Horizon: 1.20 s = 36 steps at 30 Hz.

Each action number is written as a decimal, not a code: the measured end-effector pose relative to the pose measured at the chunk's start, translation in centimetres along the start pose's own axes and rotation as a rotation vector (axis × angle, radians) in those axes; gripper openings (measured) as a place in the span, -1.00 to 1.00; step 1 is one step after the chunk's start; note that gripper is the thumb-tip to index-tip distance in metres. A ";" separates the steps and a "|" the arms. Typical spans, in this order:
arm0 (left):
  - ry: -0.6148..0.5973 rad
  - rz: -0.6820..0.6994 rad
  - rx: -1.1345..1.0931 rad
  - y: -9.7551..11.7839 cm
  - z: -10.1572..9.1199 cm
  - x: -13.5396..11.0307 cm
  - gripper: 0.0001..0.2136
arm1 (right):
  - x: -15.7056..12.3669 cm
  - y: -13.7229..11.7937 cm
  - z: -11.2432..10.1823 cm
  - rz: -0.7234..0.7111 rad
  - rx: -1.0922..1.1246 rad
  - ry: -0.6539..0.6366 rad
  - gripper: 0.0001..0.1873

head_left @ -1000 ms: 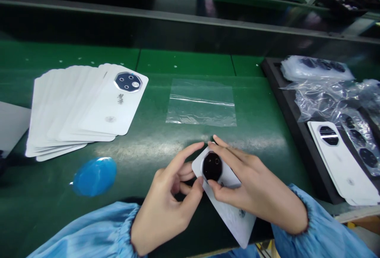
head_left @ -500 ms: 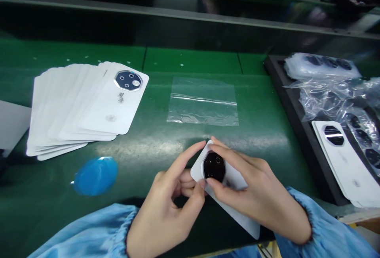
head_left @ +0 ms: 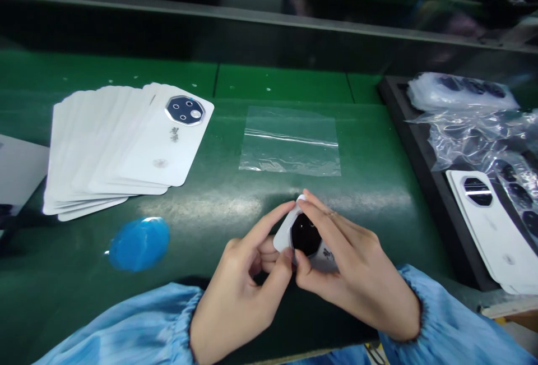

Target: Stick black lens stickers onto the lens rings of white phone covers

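Note:
A white phone back cover [head_left: 325, 257] with a dark octagonal camera window [head_left: 305, 234] is held low over the green belt [head_left: 235, 202]. My left hand [head_left: 241, 292] pinches its upper left corner between thumb and forefinger. My right hand [head_left: 353, 267] lies over the cover, forefinger and thumb closed on either side of the dark window. Most of the cover is hidden under my right hand.
A fanned stack of white back covers [head_left: 121, 149] lies at left, a blue round film [head_left: 138, 243] in front of it. A clear plastic bag [head_left: 291, 142] lies flat mid-belt. At right a black tray [head_left: 420, 152] holds crumpled clear bags [head_left: 471, 124] and more white covers [head_left: 494, 230].
The cover has tilted and slid further under my right hand, so less of it shows. Both hands drew slightly closer together around the dark window.

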<state>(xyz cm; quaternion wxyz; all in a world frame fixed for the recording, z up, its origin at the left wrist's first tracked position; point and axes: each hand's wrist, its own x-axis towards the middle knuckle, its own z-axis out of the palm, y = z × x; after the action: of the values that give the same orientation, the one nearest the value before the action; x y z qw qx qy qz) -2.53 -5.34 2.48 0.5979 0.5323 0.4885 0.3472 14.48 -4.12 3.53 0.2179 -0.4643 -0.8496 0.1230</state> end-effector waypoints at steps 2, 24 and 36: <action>-0.004 -0.028 -0.047 0.1 -0.1 0.2 -0.59 | 0.0 -0.2 0.1 -0.061 -0.108 -0.009 -0.50; -0.020 -0.183 -0.422 0.1 -0.2 1.0 -0.51 | 0.2 -0.3 0.3 -0.185 -0.285 -0.111 -0.46; -0.069 -0.310 -0.566 -0.1 -0.6 1.2 -0.55 | 0.3 -0.2 0.1 -0.183 -0.273 -0.069 -0.51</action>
<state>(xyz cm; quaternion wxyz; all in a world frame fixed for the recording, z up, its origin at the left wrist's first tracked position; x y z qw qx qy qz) -2.78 -4.05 2.14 0.7843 0.2757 0.4270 0.3558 14.16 -4.00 3.58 0.1337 -0.4057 -0.9042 0.0018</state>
